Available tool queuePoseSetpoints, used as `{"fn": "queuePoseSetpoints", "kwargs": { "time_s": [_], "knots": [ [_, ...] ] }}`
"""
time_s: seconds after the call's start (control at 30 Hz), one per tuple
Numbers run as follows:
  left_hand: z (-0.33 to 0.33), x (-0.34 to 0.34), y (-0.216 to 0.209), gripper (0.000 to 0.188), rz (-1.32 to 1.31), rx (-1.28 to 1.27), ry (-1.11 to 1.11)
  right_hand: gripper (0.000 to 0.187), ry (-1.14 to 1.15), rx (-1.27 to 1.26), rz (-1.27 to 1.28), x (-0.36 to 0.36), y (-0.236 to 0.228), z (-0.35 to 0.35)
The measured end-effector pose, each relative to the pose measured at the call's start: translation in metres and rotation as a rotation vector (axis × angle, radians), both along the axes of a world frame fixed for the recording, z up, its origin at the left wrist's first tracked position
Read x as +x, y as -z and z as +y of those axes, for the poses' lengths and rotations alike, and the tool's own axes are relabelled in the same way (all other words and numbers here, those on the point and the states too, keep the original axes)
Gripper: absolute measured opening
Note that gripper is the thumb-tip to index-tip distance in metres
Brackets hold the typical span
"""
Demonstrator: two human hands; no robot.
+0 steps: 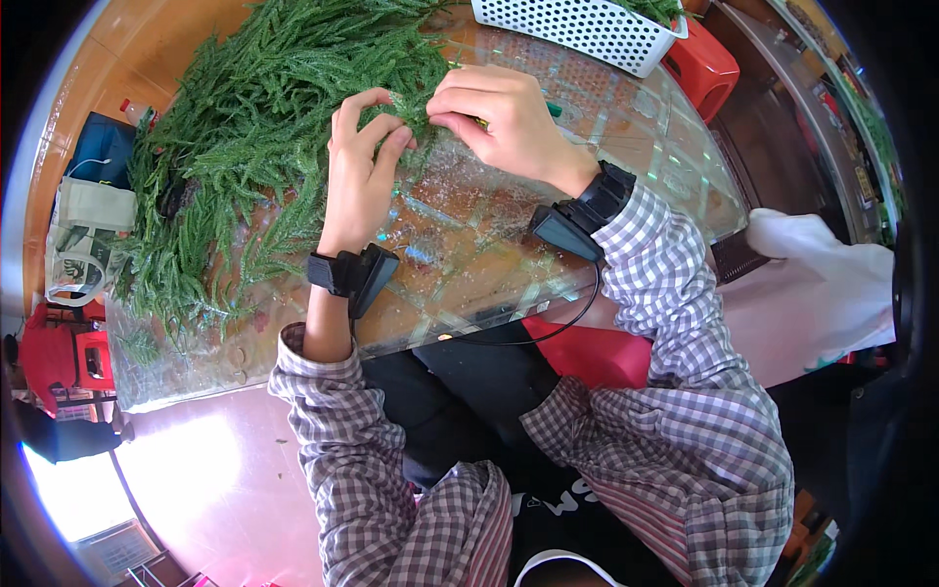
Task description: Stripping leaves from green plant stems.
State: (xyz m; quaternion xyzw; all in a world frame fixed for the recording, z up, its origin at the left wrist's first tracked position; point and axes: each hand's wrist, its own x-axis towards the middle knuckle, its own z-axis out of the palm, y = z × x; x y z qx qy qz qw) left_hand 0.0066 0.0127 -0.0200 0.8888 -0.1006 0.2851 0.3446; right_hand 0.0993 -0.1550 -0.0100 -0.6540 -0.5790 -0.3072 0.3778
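Note:
A green needle-leaved sprig [416, 115] is stretched between my two hands over the table. My left hand [364, 161] has its fingers curled in and its fingertips pinched at the sprig's left side. From the right, my right hand [504, 119] grips it between thumb and forefinger, with the other fingers folded. Just beyond and to the left of my left hand lies a large heap of the same green branches [279, 103]. Where exactly the fingertips meet the stem is partly hidden by the fingers and leaves.
The glass-topped table [460, 279] is strewn with small debris. A white perforated basket [587, 37] with greenery stands at the far edge, by a red plastic stool [704, 70]. Pale bags [90, 210] sit beyond the left edge. White plastic [822, 264] lies at right.

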Motion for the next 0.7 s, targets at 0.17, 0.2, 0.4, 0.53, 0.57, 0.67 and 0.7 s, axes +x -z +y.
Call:
{"fn": "queuePoseSetpoints", "kwargs": {
  "time_s": [0.17,0.2,0.4,0.53,0.57,0.67,0.7],
  "knots": [
    [-0.004,0.0,-0.001,0.008,-0.032,-0.021,0.038,0.01,-0.001,0.052,0.009,-0.008,0.0,0.001],
    [-0.004,0.0,-0.001,0.008,-0.051,-0.009,0.043,0.01,-0.004,0.055,0.019,-0.009,0.001,0.001],
    [-0.008,0.0,-0.008,0.005,-0.187,0.164,0.033,0.011,-0.108,0.021,0.264,-0.005,0.006,0.003],
    [-0.008,0.002,-0.007,0.006,-0.263,0.354,-0.097,0.008,-0.142,-0.163,0.283,0.014,0.002,-0.006],
    [-0.005,0.004,-0.006,0.006,-0.27,0.349,-0.089,0.009,-0.067,-0.116,0.386,0.017,-0.001,-0.009],
    [0.015,0.004,-0.002,0.011,-0.255,0.217,-0.262,0.015,0.083,-0.014,0.589,0.023,-0.008,-0.015],
    [0.02,0.006,0.0,0.011,-0.261,0.212,-0.257,0.02,0.25,-0.156,0.548,0.029,-0.01,-0.023]
  ]
}}
